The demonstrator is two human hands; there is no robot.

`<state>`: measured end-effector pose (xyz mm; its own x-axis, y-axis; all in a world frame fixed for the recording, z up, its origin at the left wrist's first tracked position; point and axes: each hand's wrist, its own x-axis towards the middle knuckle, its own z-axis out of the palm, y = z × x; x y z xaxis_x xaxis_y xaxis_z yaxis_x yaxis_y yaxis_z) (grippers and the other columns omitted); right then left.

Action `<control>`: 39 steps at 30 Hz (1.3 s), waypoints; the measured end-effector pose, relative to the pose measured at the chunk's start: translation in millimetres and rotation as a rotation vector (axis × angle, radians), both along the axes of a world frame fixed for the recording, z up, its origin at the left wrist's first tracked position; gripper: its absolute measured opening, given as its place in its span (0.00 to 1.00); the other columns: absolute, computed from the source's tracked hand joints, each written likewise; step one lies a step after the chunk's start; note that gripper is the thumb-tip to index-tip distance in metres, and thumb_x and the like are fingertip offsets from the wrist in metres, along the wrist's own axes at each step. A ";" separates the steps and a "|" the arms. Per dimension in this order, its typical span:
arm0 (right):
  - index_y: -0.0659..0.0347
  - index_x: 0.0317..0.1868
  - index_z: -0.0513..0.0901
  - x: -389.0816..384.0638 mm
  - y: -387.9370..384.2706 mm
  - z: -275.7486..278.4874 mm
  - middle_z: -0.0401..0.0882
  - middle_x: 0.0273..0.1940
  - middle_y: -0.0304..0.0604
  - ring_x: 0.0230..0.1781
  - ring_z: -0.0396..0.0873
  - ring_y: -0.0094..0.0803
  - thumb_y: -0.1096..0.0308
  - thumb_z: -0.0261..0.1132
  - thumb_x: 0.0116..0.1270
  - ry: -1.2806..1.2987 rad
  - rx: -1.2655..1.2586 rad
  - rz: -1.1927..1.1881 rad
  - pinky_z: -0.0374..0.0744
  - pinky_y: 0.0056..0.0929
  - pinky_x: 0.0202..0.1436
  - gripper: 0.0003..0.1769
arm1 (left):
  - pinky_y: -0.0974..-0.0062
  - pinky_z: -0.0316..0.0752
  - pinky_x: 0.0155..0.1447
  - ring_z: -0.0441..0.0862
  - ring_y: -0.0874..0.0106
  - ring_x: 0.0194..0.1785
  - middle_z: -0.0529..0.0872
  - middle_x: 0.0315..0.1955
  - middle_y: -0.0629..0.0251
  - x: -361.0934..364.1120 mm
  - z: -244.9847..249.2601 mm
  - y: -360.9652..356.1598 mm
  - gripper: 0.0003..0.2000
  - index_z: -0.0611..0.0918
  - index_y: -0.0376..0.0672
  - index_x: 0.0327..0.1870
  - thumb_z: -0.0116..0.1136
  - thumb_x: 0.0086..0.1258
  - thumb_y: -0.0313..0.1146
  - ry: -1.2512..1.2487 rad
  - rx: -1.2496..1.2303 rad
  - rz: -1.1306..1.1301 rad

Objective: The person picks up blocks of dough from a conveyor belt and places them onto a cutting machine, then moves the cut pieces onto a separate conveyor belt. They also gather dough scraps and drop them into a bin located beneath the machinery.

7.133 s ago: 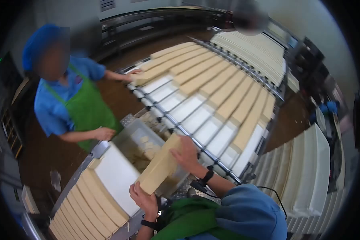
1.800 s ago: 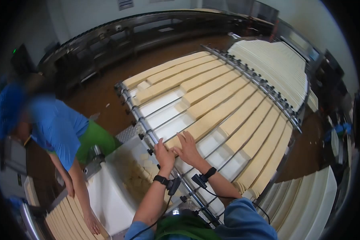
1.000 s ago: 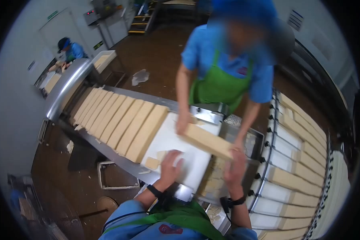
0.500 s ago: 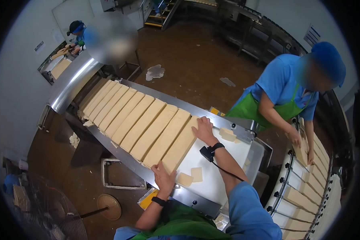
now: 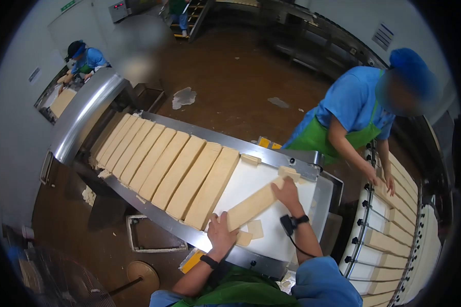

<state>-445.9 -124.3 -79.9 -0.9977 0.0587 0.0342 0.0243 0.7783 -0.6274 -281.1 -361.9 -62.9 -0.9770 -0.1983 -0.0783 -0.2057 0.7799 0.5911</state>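
Observation:
A long, pale slab of dough [image 5: 255, 204] lies slantwise over the white conveyor belt [image 5: 287, 225], apart from the row. My left hand [image 5: 222, 236] grips its near end, and my right hand [image 5: 288, 195] closes round its far end. To the left, several similar dough slabs [image 5: 182, 171] rest side by side on the belt. Small flat dough scraps [image 5: 254, 229] are beside my left hand. Another dough scrap [image 5: 289, 172] sits just past my right hand.
A metal side rail [image 5: 271, 158] edges the belt. At right, a co-worker [image 5: 351, 107] handles slabs on a second conveyor [image 5: 366, 250] with rods across it. A curved steel cover [image 5: 89, 115] stands at the belt's far left. A fan [image 5: 61, 276] is at lower left.
Both hands have pulled the end slab rightward off the row and turned it, leaving a strip of bare belt between. The view has shifted slightly.

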 end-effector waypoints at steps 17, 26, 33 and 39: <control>0.71 0.59 0.71 193.1 88.5 38.1 0.74 0.50 0.61 0.53 0.72 0.57 0.57 0.67 0.64 0.442 -0.069 -0.637 0.70 0.49 0.60 0.30 | 0.56 0.65 0.67 0.67 0.46 0.64 0.68 0.61 0.45 8.6 3.2 91.2 0.34 0.72 0.41 0.63 0.68 0.49 0.25 0.307 0.123 -0.338; 0.69 0.55 0.74 321.1 336.3 68.2 0.77 0.48 0.59 0.50 0.76 0.56 0.59 0.65 0.67 0.658 0.016 -1.122 0.75 0.47 0.54 0.24 | 0.54 0.66 0.66 0.67 0.45 0.64 0.66 0.62 0.45 58.1 81.2 325.6 0.36 0.72 0.44 0.66 0.70 0.51 0.26 0.397 0.113 -0.889; 0.70 0.55 0.76 374.8 477.6 45.0 0.78 0.50 0.59 0.52 0.77 0.56 0.53 0.68 0.62 -0.117 0.259 -1.092 0.74 0.47 0.57 0.30 | 0.53 0.70 0.60 0.72 0.47 0.59 0.67 0.60 0.46 73.1 103.6 450.4 0.38 0.67 0.45 0.70 0.73 0.57 0.38 0.073 0.136 -1.153; 0.69 0.55 0.77 372.7 449.4 64.6 0.75 0.54 0.60 0.58 0.71 0.53 0.52 0.71 0.56 -0.135 0.599 -1.152 0.63 0.49 0.67 0.33 | 0.58 0.72 0.58 0.76 0.53 0.52 0.73 0.53 0.50 80.7 61.2 506.3 0.32 0.70 0.42 0.66 0.70 0.59 0.35 0.034 0.360 -0.926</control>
<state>-73.2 325.1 -15.3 -0.3821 0.8876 0.2572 0.8957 0.4242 -0.1332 -200.3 144.4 -1.7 -0.7372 0.6740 0.0474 0.4153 0.3966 0.8187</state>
